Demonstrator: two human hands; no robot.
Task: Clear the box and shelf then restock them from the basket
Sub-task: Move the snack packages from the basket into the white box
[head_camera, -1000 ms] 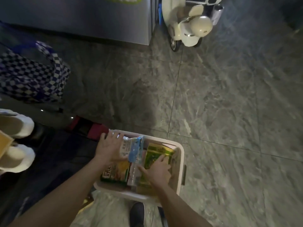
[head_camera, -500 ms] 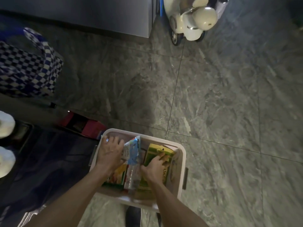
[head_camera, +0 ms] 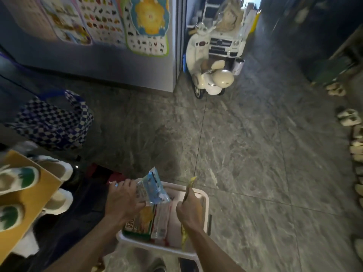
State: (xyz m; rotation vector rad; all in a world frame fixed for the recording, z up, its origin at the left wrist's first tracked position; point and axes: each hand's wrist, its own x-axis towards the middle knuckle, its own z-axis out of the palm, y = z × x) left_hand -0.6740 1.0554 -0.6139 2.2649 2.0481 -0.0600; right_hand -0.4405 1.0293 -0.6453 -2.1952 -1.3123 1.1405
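Packets lifted from basket (head_camera: 204, 195) by hands.

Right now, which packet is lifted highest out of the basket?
The blue packet in the left hand: it rises past the basket rim, while the yellow-green box lies inside.

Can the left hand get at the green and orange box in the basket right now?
Probably not yet: the left hand is shut on a blue packet directly above the green and orange box in the basket. Otherwise nothing blocks it.
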